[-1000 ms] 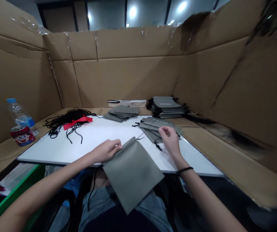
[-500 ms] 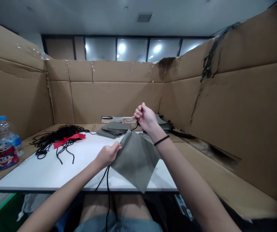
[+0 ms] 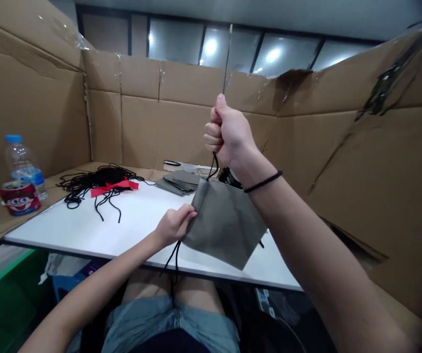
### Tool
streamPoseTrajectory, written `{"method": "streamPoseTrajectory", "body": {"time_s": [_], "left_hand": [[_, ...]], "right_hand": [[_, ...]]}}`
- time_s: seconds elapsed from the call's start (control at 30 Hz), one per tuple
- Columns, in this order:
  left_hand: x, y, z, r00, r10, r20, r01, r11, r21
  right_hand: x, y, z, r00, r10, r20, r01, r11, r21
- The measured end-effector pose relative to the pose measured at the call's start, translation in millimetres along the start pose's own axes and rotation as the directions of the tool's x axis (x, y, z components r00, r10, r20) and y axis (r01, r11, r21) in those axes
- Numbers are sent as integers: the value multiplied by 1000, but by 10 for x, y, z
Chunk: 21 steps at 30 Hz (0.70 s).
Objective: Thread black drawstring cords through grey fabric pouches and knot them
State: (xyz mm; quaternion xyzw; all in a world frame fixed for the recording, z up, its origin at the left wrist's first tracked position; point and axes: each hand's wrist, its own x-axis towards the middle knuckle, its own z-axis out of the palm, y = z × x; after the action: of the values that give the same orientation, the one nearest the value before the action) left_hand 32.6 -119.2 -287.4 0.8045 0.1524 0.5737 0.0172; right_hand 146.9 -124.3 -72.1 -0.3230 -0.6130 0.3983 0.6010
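My left hand (image 3: 176, 224) pinches the left edge of a grey fabric pouch (image 3: 229, 220), which hangs tilted over the front of the table. Higher up, my right hand (image 3: 229, 130) is closed in a fist around a thin rod (image 3: 227, 59) that points upward, perhaps a threading needle. A doubled black cord (image 3: 213, 166) runs from below this fist to the pouch's upper left corner. More black cord (image 3: 177, 252) hangs under my left hand toward my lap; its path along the pouch's edge is hidden.
A stack of grey fabric pieces (image 3: 177, 182) lies at the back of the white table (image 3: 137, 220). To the left are a bundle of black cords (image 3: 100, 176) with a red strip (image 3: 114, 187), a water bottle (image 3: 25, 166) and a red can (image 3: 20, 197). Cardboard walls (image 3: 181, 108) surround the table.
My right hand has risen, and the rod now stands up from the fist. A longer piece of cord shows above the pouch, while less hangs below. The camera view has shifted.
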Motion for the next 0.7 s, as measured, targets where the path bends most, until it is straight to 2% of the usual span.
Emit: {"method": "streamPoseTrajectory", "body": {"time_s": [0.17, 0.3, 0.47, 0.57, 0.7], "left_hand": [[-11, 66, 2, 997, -76, 8, 77, 995, -71], [99, 116, -5, 986, -153, 65, 160, 978, -137], [147, 82, -29, 966, -211, 151, 236, 957, -167], [123, 13, -61, 938, -272, 215, 311, 935, -173], [119, -50, -128, 875, -343, 343, 431, 874, -225]], "right_hand": [[21, 135, -76, 998, 68, -18, -68, 997, 23], [20, 160, -153, 982, 161, -94, -151, 983, 103], [37, 294, -365, 990, 132, -58, -124, 985, 119], [81, 433, -556, 987, 157, -38, -150, 980, 134], [145, 527, -864, 978, 191, -89, -171, 965, 199]]}}
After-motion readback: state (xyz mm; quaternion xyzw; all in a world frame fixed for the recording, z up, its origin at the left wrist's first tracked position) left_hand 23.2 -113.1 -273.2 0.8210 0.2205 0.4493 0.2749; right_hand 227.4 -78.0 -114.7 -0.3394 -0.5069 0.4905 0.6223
